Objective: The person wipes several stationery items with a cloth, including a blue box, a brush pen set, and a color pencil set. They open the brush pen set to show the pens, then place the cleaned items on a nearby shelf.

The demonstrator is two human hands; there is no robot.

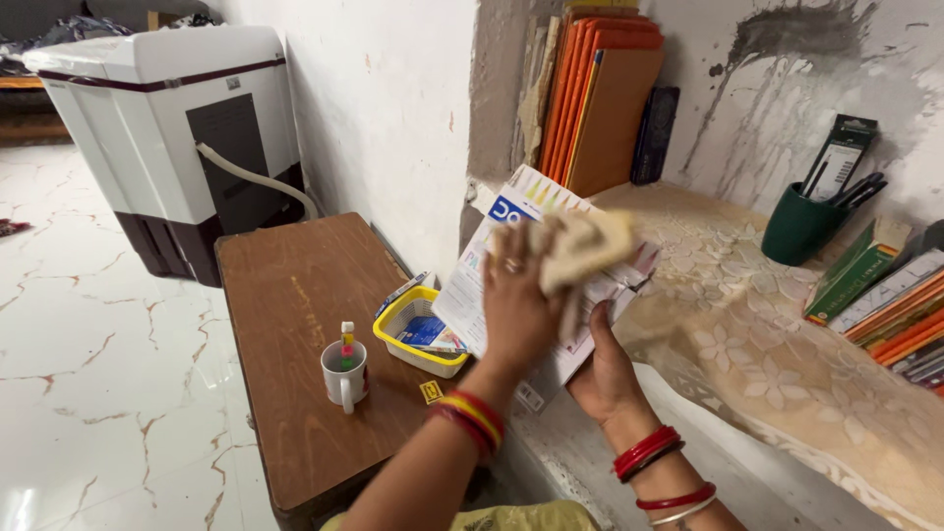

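Booklet (511, 256), frame centre: my right hand (605, 374) grips it underneath; left hand (516, 305) clutches cloth (580, 246)—I'd wipe gently, keeping it steady.

Low table on the left, shelf on the right, hands in between.

Mug (344, 375) sits on the table (285, 324) with a basket (420, 334) just to its right; washing machine (172, 138) behind the table. Booklet (536, 270) is held over the shelf edge, cloth (580, 246) on top of it. Folders (600, 98) stand at the back, pen holder (801, 224) further right.
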